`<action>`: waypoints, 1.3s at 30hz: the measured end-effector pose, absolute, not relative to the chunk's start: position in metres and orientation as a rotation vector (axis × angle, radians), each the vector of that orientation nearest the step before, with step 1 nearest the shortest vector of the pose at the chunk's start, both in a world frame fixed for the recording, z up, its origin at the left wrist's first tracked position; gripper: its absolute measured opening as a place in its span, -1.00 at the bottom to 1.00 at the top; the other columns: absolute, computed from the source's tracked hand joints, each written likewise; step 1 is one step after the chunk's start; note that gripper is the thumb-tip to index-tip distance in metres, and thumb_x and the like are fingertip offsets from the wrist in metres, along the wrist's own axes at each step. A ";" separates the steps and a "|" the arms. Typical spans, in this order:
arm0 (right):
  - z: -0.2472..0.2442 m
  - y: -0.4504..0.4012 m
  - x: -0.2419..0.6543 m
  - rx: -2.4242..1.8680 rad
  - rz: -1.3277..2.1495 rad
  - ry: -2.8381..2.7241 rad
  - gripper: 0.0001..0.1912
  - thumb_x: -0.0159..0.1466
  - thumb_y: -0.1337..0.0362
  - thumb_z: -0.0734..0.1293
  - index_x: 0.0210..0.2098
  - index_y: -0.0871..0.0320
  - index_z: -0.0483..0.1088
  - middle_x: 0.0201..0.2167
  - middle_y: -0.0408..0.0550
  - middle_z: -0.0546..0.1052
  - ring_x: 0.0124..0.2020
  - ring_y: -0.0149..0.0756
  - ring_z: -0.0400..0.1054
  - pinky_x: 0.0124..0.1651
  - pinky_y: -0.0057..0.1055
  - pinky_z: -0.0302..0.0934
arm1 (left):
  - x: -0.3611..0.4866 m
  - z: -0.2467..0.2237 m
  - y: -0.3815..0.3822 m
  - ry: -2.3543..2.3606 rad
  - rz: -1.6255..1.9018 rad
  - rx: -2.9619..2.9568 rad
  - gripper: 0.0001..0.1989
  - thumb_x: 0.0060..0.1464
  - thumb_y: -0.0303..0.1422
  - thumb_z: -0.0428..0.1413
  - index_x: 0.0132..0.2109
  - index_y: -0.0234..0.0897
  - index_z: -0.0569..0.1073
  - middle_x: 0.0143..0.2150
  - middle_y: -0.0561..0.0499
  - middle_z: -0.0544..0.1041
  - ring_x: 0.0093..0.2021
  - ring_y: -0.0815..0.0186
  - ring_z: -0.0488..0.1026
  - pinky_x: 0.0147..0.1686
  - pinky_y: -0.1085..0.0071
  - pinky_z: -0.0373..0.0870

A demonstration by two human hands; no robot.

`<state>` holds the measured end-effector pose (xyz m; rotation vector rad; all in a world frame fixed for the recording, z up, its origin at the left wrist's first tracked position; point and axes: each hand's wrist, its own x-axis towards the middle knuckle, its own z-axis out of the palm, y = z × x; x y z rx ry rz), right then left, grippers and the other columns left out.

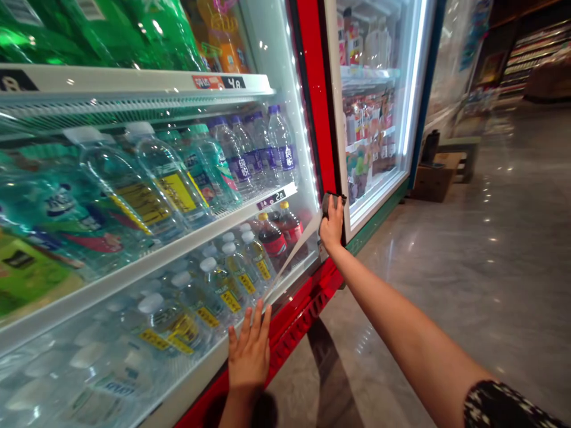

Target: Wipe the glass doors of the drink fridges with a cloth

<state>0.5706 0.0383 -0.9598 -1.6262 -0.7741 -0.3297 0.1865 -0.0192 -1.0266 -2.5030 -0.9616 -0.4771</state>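
Note:
My left hand (250, 351) lies flat with its fingers spread on the lower front edge of the red cooler. Up and to the right, my right hand (332, 223) holds a dark tape measure case (327, 204) against the cooler's right side. From the case a pale strip (294, 254) runs slanting down to the fingertips of my left hand, in front of the bottles on the bottom shelf. Bottles with yellow labels (231, 301) and cola bottles (272, 238) stand behind it.
Above are a shelf of clear and purple-labelled bottles (281, 145) and large green bottles (125, 35). A second lit cooler (379, 190) adjoins on the right. Beyond it a cardboard box (433, 181) sits on the shiny floor (482, 249).

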 end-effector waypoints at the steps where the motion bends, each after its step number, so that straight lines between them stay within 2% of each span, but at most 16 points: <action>1: -0.975 0.039 0.570 -1.626 -0.281 -0.730 -0.09 0.16 0.50 0.08 0.48 -0.02 -0.11 0.53 -0.11 -0.21 0.53 -0.18 -0.34 0.47 0.07 -0.16 | 0.187 -1.027 -0.019 -0.975 -0.472 -2.507 -0.15 0.18 -0.38 0.09 0.47 0.01 -0.17 0.51 0.07 -0.04 0.54 0.25 -0.34 0.40 0.02 -0.70; 8: -1.083 0.015 0.553 -1.686 0.005 -0.617 -0.12 0.15 0.41 0.11 0.47 0.18 -0.07 0.48 0.16 -0.02 0.49 -0.10 -0.13 0.42 0.06 -0.04 | 0.186 -1.024 -0.020 -0.944 -0.478 -2.539 -0.15 0.19 -0.34 0.07 0.48 0.01 -0.19 0.51 0.06 -0.02 0.53 0.20 -0.21 0.42 0.02 -0.64; 11: -1.112 0.005 0.548 -1.698 0.082 -0.620 -0.09 0.13 0.38 0.13 0.48 0.17 -0.09 0.45 0.18 0.07 0.48 -0.10 -0.08 0.41 0.06 -0.02 | 0.187 -1.024 -0.022 -0.965 -0.460 -2.541 -0.11 0.15 -0.33 0.11 0.49 -0.01 -0.20 0.51 0.03 -0.03 0.54 0.17 -0.25 0.43 -0.02 -0.61; 14: -1.126 0.001 0.533 -1.705 0.120 -0.626 -0.09 0.15 0.37 0.13 0.49 0.13 -0.14 0.46 0.17 0.06 0.49 -0.09 -0.11 0.40 0.09 -0.04 | 0.188 -1.024 -0.024 -0.981 -0.432 -2.544 -0.08 0.13 -0.34 0.12 0.49 -0.03 -0.21 0.52 0.02 -0.05 0.54 0.17 -0.27 0.42 -0.03 -0.61; 18: -1.131 -0.002 0.486 -1.700 0.131 -0.642 -0.14 0.23 0.36 0.10 0.50 0.10 -0.21 0.50 0.13 -0.10 0.51 -0.12 -0.23 0.42 0.06 -0.07 | 0.186 -1.019 -0.026 -0.944 -0.414 -2.545 -0.12 0.15 -0.36 0.09 0.49 -0.05 -0.18 0.51 0.03 -0.03 0.53 0.23 -0.25 0.43 0.03 -0.63; 24: -1.130 -0.010 0.395 -1.668 0.162 -0.660 -0.17 0.28 0.35 0.08 0.51 0.07 -0.24 0.53 0.08 -0.27 0.52 -0.10 -0.30 0.42 0.04 -0.05 | 0.156 -1.007 -0.028 -0.838 -0.432 -2.531 -0.21 0.19 -0.37 0.02 0.49 -0.13 -0.10 0.49 0.06 0.03 0.53 0.30 -0.23 0.47 0.19 -0.50; 27: -1.129 -0.014 0.353 -1.642 0.191 -0.651 -0.17 0.30 0.33 0.09 0.51 0.02 -0.29 0.53 0.05 -0.27 0.53 -0.10 -0.38 0.43 0.09 -0.07 | 0.131 -1.000 -0.033 -0.845 -0.424 -2.492 -0.23 0.19 -0.41 -0.01 0.48 -0.10 -0.08 0.48 0.08 0.06 0.52 0.30 -0.20 0.48 0.18 -0.49; 34: -1.119 -0.021 0.276 -1.598 0.285 -0.614 -0.18 0.32 0.28 0.10 0.51 0.05 -0.32 0.53 0.06 -0.43 0.52 -0.06 -0.49 0.45 0.15 -0.18 | 0.068 -0.982 -0.048 -0.882 -0.396 -2.428 -0.20 0.17 -0.45 0.02 0.48 -0.08 -0.09 0.48 0.07 0.07 0.52 0.27 -0.14 0.48 0.13 -0.48; 39: -1.083 -0.034 0.234 -1.504 0.312 -0.715 -0.17 0.34 0.28 0.12 0.51 0.03 -0.35 0.53 0.02 -0.44 0.52 -0.05 -0.54 0.46 0.18 -0.26 | 0.016 -0.970 -0.062 -0.876 -0.399 -2.370 -0.18 0.15 -0.47 0.02 0.48 -0.06 -0.09 0.48 0.10 0.09 0.53 0.28 -0.15 0.48 0.12 -0.48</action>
